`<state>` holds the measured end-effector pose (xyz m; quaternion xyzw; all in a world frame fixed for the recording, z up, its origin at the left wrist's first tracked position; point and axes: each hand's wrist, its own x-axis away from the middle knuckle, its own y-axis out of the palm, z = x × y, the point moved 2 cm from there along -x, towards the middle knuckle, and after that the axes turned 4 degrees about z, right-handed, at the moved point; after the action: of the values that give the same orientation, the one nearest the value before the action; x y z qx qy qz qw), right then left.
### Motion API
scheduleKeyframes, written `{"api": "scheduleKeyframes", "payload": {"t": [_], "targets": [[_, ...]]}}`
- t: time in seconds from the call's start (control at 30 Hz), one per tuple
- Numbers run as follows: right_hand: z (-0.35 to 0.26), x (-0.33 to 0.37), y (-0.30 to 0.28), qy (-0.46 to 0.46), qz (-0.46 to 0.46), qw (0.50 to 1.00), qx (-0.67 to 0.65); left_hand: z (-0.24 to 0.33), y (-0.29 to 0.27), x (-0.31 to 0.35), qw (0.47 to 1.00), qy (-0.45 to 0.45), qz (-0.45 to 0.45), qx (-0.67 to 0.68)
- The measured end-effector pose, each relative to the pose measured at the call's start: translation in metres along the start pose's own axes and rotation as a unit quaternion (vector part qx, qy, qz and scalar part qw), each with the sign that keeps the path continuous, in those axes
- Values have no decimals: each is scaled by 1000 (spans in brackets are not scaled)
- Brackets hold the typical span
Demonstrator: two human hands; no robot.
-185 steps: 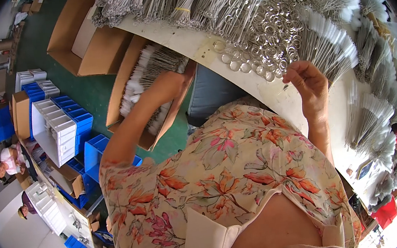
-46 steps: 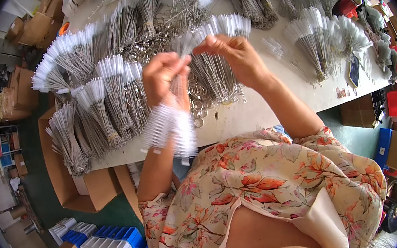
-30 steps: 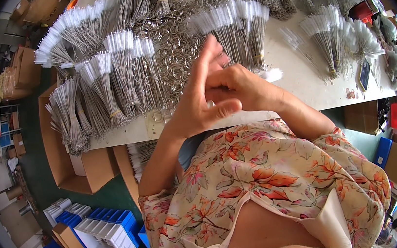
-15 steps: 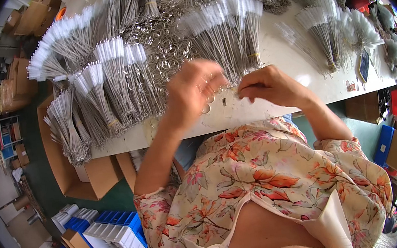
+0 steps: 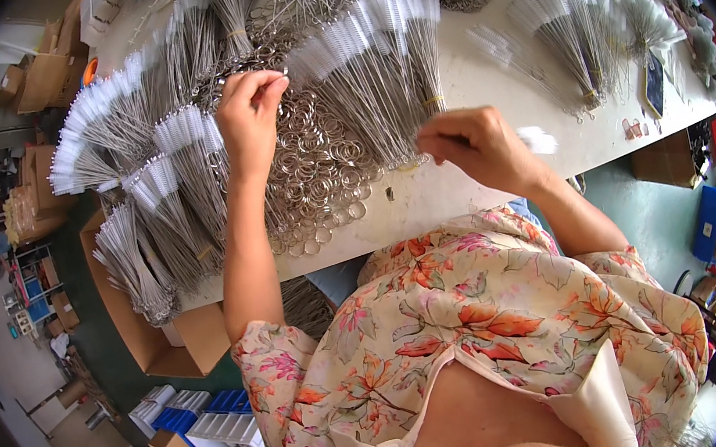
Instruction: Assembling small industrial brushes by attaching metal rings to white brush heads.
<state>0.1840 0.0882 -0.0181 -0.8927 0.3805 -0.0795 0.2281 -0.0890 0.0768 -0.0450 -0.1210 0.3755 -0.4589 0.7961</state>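
Observation:
My left hand (image 5: 251, 123) is raised over the far left part of a heap of shiny metal split rings (image 5: 315, 153). Its thumb and forefinger are pinched together; anything between them is too small to make out. Near the table's front edge, my right hand (image 5: 483, 146) is closed, its fingertips beside the lower ends of a brush bundle. White bristles of a wire-handled brush (image 5: 537, 140) stick out past the right wrist, and the hand hides the brush's stem. Between the hands lies a fan of wire brushes (image 5: 376, 71), white bristles pointing away from me.
More brush bundles (image 5: 181, 177) crowd the table's left side, with others (image 5: 569, 23) at the far right. Loose brushes (image 5: 508, 52) lie near the latter. An open cardboard box (image 5: 147, 349) stands below the left edge. Blue and white bins (image 5: 213, 425) are on the floor.
My left hand has moved away from the right hand, to the left and farther over the ring heap. The right hand stays near the front edge. The view has shifted slightly.

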Motion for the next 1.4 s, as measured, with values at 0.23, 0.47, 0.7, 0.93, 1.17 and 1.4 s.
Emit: {"api": "scheduleKeyframes", "payload": {"t": [0.23, 0.47, 0.7, 0.93, 1.17, 1.4], "targets": [[-60, -42, 18, -179, 75, 975, -106, 84, -13, 48, 709, -254, -2, 658], [-77, -40, 46, -311, 131, 935, -110, 94, -27, 69, 763, -223, 65, 603], [-80, -32, 50, -527, 215, 807, 155, 108, -65, 72, 912, -74, 44, 401], [-85, -30, 55, -513, 153, 835, 125, 119, -79, 76, 965, -42, 37, 255], [-97, -31, 43, -72, -119, 920, -367, 117, -74, 77, 965, 214, 152, 18], [-96, -26, 47, -351, 21, 923, -156, 117, -78, 84, 910, -62, 9, 411]]}}
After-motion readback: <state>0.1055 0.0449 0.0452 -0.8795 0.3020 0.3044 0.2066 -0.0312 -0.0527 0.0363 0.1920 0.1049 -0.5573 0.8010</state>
